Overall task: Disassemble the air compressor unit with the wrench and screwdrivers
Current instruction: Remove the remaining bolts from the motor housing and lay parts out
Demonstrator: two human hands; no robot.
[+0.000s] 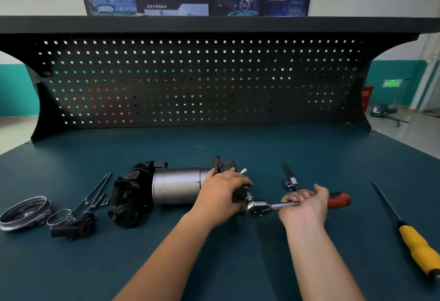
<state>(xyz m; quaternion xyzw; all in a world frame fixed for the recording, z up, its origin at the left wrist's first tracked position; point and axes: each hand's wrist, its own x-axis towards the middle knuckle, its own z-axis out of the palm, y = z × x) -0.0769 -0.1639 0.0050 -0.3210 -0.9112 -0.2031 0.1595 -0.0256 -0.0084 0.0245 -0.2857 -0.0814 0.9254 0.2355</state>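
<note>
Teal surface (238, 265) ran right up to the camera, with the air compressor unit (176, 188) lying sideways mid-surface. Left hand (221, 193) gripped its right end. Right hand (304, 208) was curled round the ratchet wrench (259, 208), whose head sat at that same end. Yellow screwdriver (419, 250) lay far right.

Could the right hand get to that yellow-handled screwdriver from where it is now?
Probably yes: only bare bench lies between the right hand and the yellow-handled screwdriver. But that hand grips the ratchet wrench and would have to let go first.
</note>
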